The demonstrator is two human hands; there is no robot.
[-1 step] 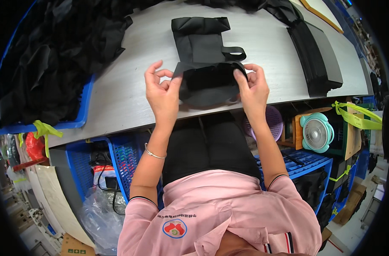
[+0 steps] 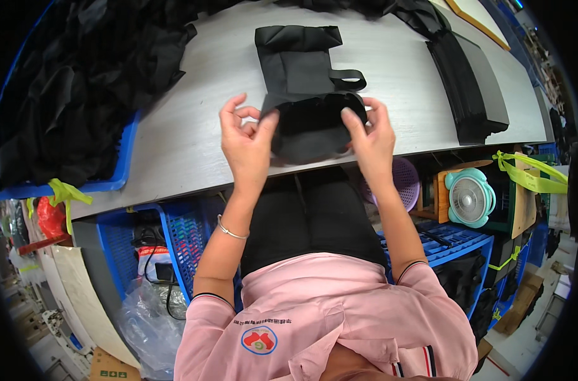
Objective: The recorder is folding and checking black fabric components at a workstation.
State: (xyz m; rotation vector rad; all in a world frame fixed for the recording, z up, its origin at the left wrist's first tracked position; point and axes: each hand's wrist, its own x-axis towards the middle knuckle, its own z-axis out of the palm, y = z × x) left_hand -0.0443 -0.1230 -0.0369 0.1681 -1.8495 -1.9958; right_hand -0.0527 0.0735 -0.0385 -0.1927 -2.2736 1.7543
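Pinching both ends of a black pouch [image 2: 308, 149] in the upper middle of the frame, just above the table's near edge, with its mouth gaping toward the camera. Left hand [image 2: 248, 143] on the left end of the rim, thumb over the edge and fingers curled up beside it, a bit loose-looking. Right hand [image 2: 373, 136] on the other end, thumb tucked inside the opening, fingers around the outside. Kinda blurry along the bottom of the pouch, so can't tell if touching the tabletop there. Right above, toward the top centre: a flat black fabric panel [image 2: 298, 70] with a folded top end and a little strap loop [image 2: 352, 82] sticking out to the right; can't tell whether joined to the pouch or just overlapped by it. All on a pale grey table [image 2: 197, 124]. Over in the upper right, a neat stack of dark sheets [image 2: 482, 86], and in the upper left a blue bin [image 2: 127, 155] heaped with crumpled black fabric [image 2: 86, 95], plus a yellow-green ribbon [image 2: 65, 192] tied at its near edge. Below the table on the right of the frame, a purple basket [image 2: 406, 181], a small teal fan [image 2: 471, 198] and a blue rack [image 2: 451, 247]. Lower left, a blue crate [image 2: 182, 238] and a clear plastic bag [image 2: 151, 327]. Bottom centre, just a pink shirt [image 2: 340, 286] and black trousers [image 2: 308, 219].
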